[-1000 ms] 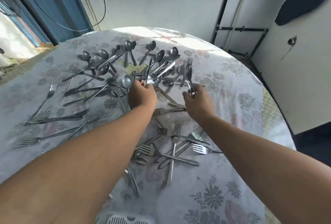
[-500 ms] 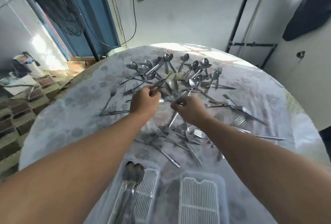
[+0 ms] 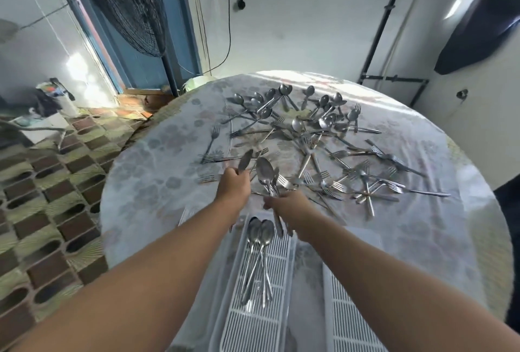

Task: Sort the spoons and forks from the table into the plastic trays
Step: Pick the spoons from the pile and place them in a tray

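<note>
Right hand grips a small bunch of spoons by the handles, bowls pointing up and away, handle ends sticking out below the fist over the far end of the left tray. Exact count in the bunch unclear, at least two or three. Left hand is clenched round one more spoon, bowl end poking out above the fist; it looks blurred. The two hands sit just beside each other, above the near part of the table.

Left tray is white slatted plastic and holds a few spoons laid lengthwise, bowls at the far end, handles fanned toward the camera. Right tray lies beside it, same type, only partly in view at the bottom edge; no cutlery seen on the visible part.

Rest of the cutlery is loose on the table: a cluster of spoons at the far side, many crossing each other, and a scatter of forks to the right and middle, overlapping. A few single forks lie apart on the left side.

Table is round, covered with a pale floral cloth under clear plastic. Left of it: patterned brick floor, blue door frame, black fan grille. White wall behind with a hanging black cable
</note>
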`<state>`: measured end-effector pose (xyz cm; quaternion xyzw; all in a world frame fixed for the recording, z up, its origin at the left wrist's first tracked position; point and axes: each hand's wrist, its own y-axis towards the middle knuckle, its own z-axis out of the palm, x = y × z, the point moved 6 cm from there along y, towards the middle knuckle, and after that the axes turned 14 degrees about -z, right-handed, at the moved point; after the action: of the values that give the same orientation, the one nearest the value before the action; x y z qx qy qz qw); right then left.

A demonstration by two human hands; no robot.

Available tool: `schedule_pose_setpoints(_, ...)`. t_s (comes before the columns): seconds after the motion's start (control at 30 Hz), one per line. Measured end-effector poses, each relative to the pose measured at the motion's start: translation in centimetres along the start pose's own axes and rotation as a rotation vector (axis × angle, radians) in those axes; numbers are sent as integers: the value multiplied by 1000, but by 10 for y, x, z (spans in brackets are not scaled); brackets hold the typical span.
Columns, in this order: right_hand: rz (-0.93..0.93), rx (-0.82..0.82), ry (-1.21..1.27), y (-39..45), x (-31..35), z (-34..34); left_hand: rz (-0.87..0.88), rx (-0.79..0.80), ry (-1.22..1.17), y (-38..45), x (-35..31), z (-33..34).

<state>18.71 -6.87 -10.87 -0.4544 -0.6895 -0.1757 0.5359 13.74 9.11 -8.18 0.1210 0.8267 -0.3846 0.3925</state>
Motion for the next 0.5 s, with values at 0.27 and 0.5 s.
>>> schedule_pose_setpoints(0.27,130,-41,286,-40,-26,40,-110,114,-92,-29,40,24)
schedule_pose_setpoints(0.5,168,-149,382,-81,-39,53,-42,157,-12,-43,61,24)
